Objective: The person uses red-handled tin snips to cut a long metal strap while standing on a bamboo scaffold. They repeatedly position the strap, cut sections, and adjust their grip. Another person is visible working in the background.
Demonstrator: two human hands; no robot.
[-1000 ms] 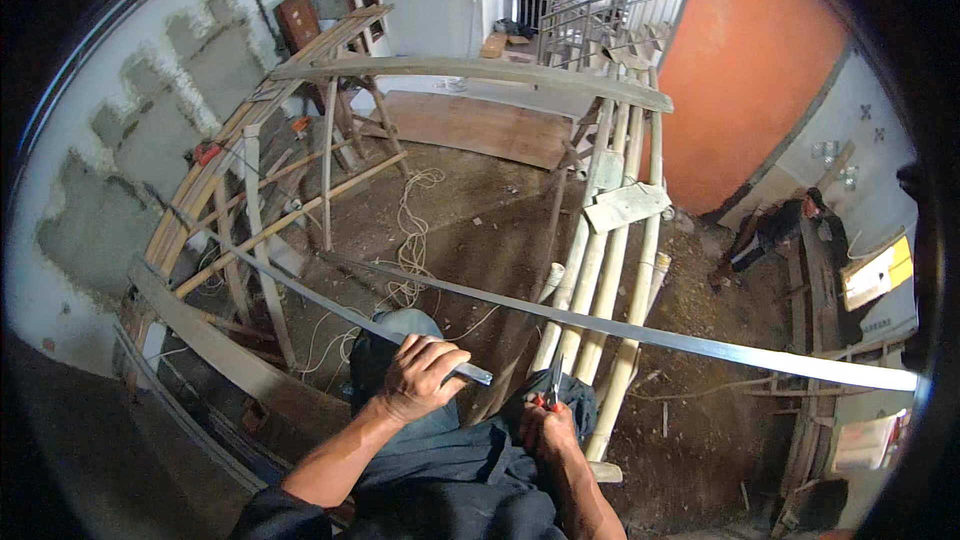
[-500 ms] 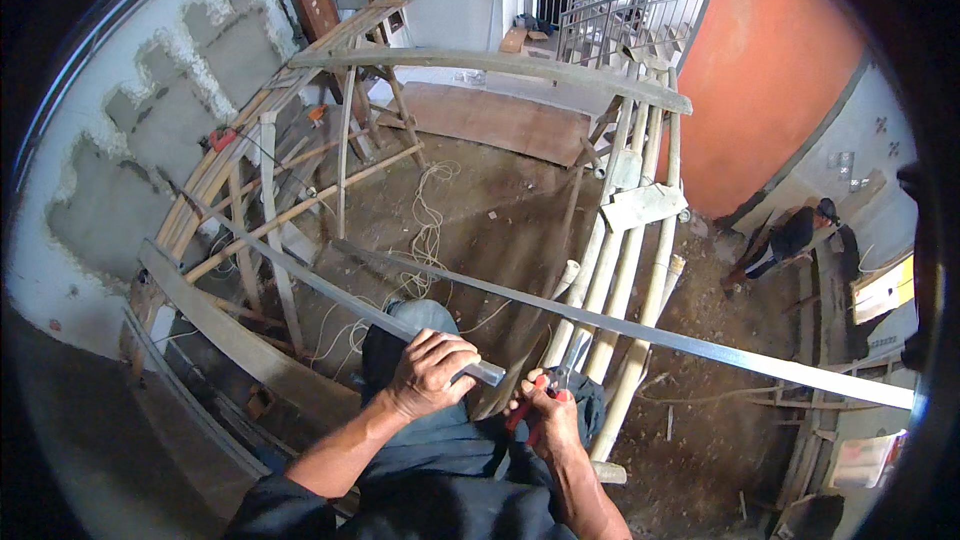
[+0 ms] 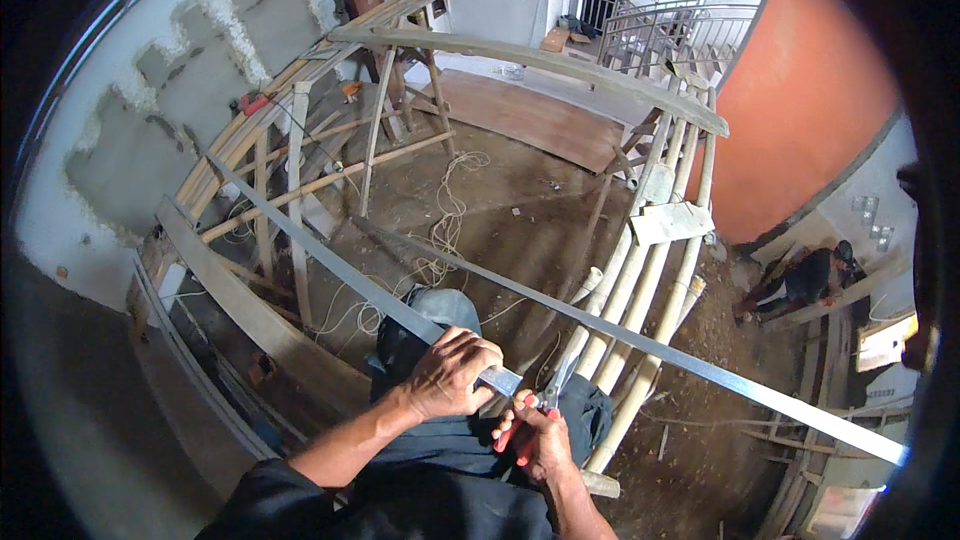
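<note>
I log: left hand (image 3: pixel 455 372), fingers clasping a metal strip (image 3: pixel 350 272) near its end; right hand (image 3: pixel 545 443), fingers wrapped around red-handled snips (image 3: pixel 563 368).

A short pale board (image 3: pixel 672 224) lies across the bamboo poles (image 3: pixel 648 278); a long plank (image 3: pixel 540 59) crosses their far end. Left of them, tangled cable (image 3: pixel 447 227) lies on the dirt floor (image 3: pixel 535 232).

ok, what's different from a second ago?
The gap between the snips in the right hand and the near end of the metal strip has narrowed; more of the red handles shows. The view has swung left. Unchanged: the left hand grips the strip; nothing let go.
</note>
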